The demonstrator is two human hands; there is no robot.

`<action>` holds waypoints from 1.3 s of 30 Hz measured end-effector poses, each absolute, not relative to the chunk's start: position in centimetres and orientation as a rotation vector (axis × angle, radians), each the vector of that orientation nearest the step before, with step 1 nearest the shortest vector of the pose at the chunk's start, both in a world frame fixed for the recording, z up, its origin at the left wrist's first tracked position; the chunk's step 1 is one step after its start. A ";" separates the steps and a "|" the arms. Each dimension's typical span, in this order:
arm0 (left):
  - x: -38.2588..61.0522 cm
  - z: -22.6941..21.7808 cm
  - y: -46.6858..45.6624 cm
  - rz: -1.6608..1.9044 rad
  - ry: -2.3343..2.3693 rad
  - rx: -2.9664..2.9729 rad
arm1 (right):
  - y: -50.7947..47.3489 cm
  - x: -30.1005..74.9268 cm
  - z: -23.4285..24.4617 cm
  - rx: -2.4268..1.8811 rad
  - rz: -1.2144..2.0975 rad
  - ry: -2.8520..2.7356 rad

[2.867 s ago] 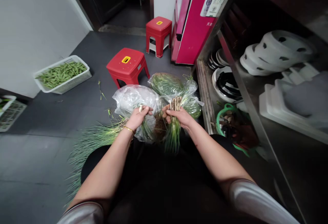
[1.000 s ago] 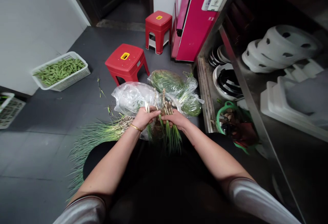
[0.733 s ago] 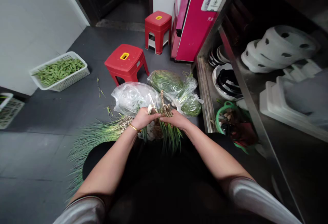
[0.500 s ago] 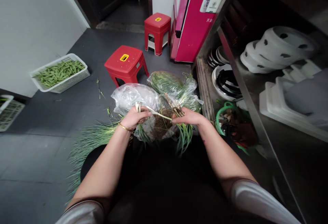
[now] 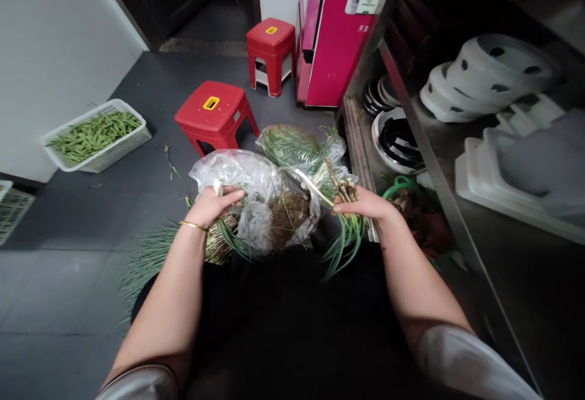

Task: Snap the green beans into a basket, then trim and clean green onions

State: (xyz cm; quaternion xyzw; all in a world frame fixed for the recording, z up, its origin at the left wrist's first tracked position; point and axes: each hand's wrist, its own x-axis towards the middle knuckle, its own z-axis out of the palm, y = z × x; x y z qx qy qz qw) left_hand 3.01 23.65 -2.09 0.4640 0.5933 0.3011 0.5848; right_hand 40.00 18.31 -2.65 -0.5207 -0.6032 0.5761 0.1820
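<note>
My left hand (image 5: 214, 205) is closed around a few green onions, their clean white ends poking up above the fingers and green leaves hanging below. Off to the right, my right hand (image 5: 361, 202) grips a bunch of green onions (image 5: 346, 191) with brown, dirty root ends; a single peeled white stalk slants up from its fingertips. Between the hands lies an open plastic bag (image 5: 290, 220) holding brown root scraps. A heap of green onions (image 5: 153, 260) rests on the floor by my left forearm. Behind the hands is a bagged bundle of greens (image 5: 292, 144).
Two red stools (image 5: 214, 113) stand ahead. A white basket of green beans (image 5: 98, 132) sits at the left near the wall. On the right, a metal shelf (image 5: 425, 138) holds white containers, with a green basket (image 5: 404, 188) low beside it. A pink fridge (image 5: 336, 46) stands behind.
My hands have moved apart, left hand leftward and right hand rightward. The stalk that stretched between them is now held only by my right hand. The view has shifted slightly.
</note>
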 end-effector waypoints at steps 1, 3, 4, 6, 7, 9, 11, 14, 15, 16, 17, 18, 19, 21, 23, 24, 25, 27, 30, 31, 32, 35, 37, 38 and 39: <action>3.9 -2.2 23.5 0.632 1.419 1.165 | 18.4 39.1 -2.7 -1.494 1.601 -1.678; 5.8 -2.5 23.0 0.614 1.431 1.278 | 18.7 36.5 -3.2 -1.540 1.562 -1.652; 6.7 -2.7 22.7 0.652 1.406 1.284 | 18.7 34.9 -3.5 -1.554 1.554 -1.645; 8.2 -3.0 22.0 0.695 1.282 1.207 | 18.8 31.9 -4.3 -1.530 1.562 -1.665; 8.7 -3.1 21.7 0.685 1.199 1.145 | 18.7 30.6 -4.7 -1.486 1.575 -1.687; 9.2 -3.4 21.4 0.673 1.070 1.027 | 18.6 28.6 -5.1 -1.372 1.638 -1.705; 8.7 -3.4 21.5 0.752 1.019 0.918 | 18.5 27.8 -5.0 -1.257 1.772 -1.610; 7.0 -2.9 21.7 0.905 0.950 0.782 | 18.6 27.5 -4.3 -1.113 1.972 -1.330; 6.4 -2.6 21.7 0.910 0.926 0.755 | 18.7 27.4 -4.1 -1.084 2.000 -1.255; 6.1 -2.5 21.5 0.896 0.913 0.736 | 18.7 27.2 -4.0 -1.077 2.002 -1.196; 5.9 -2.4 21.2 0.866 0.918 0.724 | 18.7 26.8 -4.0 -1.094 1.983 -1.147; 5.9 -2.4 20.9 0.829 0.939 0.718 | 18.7 26.3 -4.1 -1.126 1.948 -1.106; 6.1 -2.5 20.5 0.799 0.970 0.720 | 18.7 25.7 -4.2 -1.166 1.907 -1.073; 6.7 -2.9 19.8 0.779 1.042 0.753 | 18.5 24.5 -4.4 -1.250 1.820 -1.042; 7.2 -3.3 19.4 0.801 1.091 0.796 | 18.3 23.8 -4.5 -1.321 1.771 -1.061; 7.3 -3.4 19.3 0.817 1.096 0.807 | 18.2 23.6 -4.4 -1.351 1.756 -1.086; 7.4 -3.5 19.3 0.826 1.089 0.810 | 18.1 23.7 -4.3 -1.379 1.742 -1.122; 7.4 -3.6 19.5 0.824 1.066 0.819 | 18.0 24.1 -4.2 -1.437 1.698 -1.227; 7.7 -3.6 19.6 0.781 1.088 0.915 | 17.9 25.0 -4.3 -1.531 1.538 -1.461; 7.8 -3.6 19.6 0.753 1.110 0.966 | 17.9 25.3 -4.3 -1.557 1.467 -1.540; 8.0 -3.7 19.6 0.717 1.132 1.011 | 17.8 25.5 -4.4 -1.577 1.396 -1.607; 8.7 -4.0 19.6 0.619 1.170 1.066 | 17.8 26.1 -4.5 -1.603 1.255 -1.718; 9.2 -4.1 19.7 0.614 1.154 1.034 | 17.9 26.3 -4.4 -1.611 1.256 -1.707; 9.4 -4.1 19.7 0.630 1.139 1.011 | 18.0 26.4 -4.4 -1.618 1.283 -1.680; 9.5 -4.2 19.7 0.647 1.120 0.990 | 18.0 26.5 -4.4 -1.628 1.318 -1.639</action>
